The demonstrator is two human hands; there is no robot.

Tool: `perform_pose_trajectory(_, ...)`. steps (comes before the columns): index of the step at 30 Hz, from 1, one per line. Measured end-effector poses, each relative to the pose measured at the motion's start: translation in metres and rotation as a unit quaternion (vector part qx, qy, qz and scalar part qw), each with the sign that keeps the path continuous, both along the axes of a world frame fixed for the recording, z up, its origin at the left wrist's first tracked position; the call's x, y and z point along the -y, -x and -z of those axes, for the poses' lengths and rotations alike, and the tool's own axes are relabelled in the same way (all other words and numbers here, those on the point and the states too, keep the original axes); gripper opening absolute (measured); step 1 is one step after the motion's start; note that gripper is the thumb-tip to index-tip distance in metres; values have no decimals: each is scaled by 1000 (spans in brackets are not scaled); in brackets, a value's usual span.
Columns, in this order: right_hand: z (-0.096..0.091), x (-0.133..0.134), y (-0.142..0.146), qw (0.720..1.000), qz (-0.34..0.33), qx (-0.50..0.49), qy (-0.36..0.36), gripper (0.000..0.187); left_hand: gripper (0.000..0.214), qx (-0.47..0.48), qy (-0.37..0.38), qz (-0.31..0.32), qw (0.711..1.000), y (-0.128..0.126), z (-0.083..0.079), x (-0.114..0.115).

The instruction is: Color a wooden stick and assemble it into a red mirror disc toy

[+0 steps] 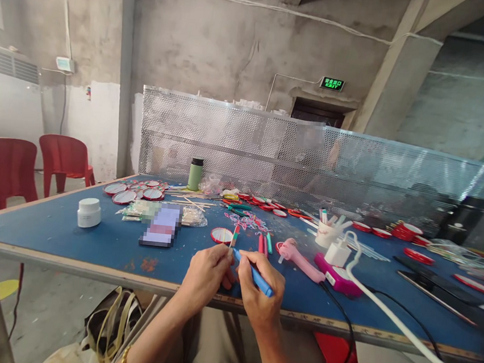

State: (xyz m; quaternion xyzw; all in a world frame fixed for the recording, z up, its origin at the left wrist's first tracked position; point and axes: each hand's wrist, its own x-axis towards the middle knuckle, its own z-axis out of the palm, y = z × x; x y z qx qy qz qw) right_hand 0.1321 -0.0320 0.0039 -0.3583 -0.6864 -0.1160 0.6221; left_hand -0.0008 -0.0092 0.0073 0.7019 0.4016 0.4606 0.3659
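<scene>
My right hand (262, 289) grips a blue marker pen (261, 280) like a writing tool, its tip pointing up and left. Close against it, my left hand (210, 270) pinches a thin flat stick (235, 237) with green, red and whitish bands on its upper part. The pen tip is near or touching the stick; I cannot tell which. Just beyond my fingers lies a round red-rimmed disc (222, 235). Red and green markers (267, 243) lie right of the stick. The lower end of the stick is hidden in my left fingers.
A white jar (89, 213), a phone (162, 225) and bagged sticks (193, 215) are on the left. A pink glue gun (303, 260), a magenta box (338, 275), a white charger (338, 252) with cable and a pen cup (326, 233) stand right. Behind rises a perforated metal screen (230, 129).
</scene>
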Motion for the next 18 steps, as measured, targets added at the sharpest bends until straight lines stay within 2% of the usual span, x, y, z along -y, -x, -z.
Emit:
perform_pose_trajectory(10,-1,1,0,1000,11,-5,-6,18,27,17,0,9,1000,0,4,-2)
perform_pose_trajectory(18,-3,2,1,1000,0,0,-2,19,29,4,-1,-1,1000,1,0,1)
